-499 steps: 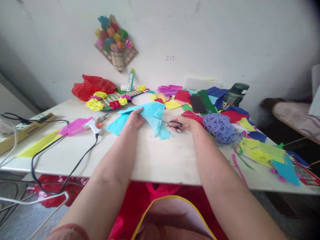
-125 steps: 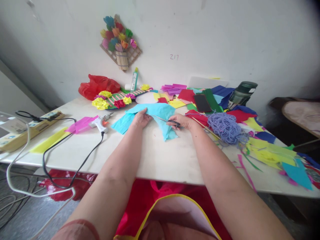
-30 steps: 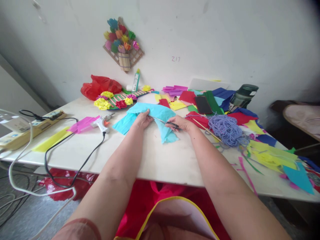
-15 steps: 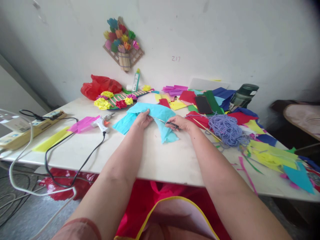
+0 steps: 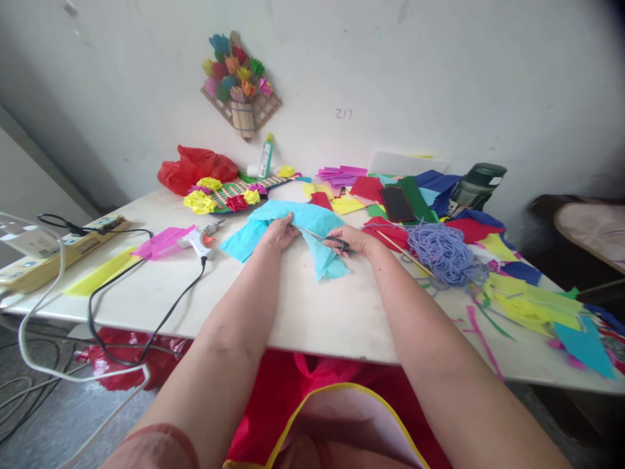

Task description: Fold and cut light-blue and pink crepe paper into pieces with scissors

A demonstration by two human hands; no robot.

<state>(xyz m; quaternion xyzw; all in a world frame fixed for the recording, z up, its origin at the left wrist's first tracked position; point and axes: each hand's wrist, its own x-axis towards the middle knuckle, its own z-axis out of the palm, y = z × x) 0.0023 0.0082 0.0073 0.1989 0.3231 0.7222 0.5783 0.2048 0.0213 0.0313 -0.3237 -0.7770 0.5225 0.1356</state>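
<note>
A light blue sheet of thin crepe-like paper (image 5: pixel 312 218) lies loosely folded on the white table in front of me. My left hand (image 5: pixel 280 233) pinches its near edge between thumb and fingers. In my right hand (image 5: pixel 352 240) are scissors (image 5: pixel 317 235) with dark handles, their blades pointing left along the paper toward my left fingers. One flap of the paper hangs down below the blades onto the tabletop. Whether the blades are spread or together is too small to make out.
To the left are a glue gun (image 5: pixel 198 242), pink paper (image 5: pixel 161 243) and a power strip (image 5: pixel 63 254) with trailing cords. A decorated flower piece (image 5: pixel 234 198) sits behind. On the right lie purple yarn (image 5: pixel 442 254), a phone (image 5: pixel 397 204), a dark jar (image 5: pixel 476 185) and paper scraps.
Almost nothing differs. The scissor handles in my right hand have shifted very slightly, while my left hand and the paper keep their place.
</note>
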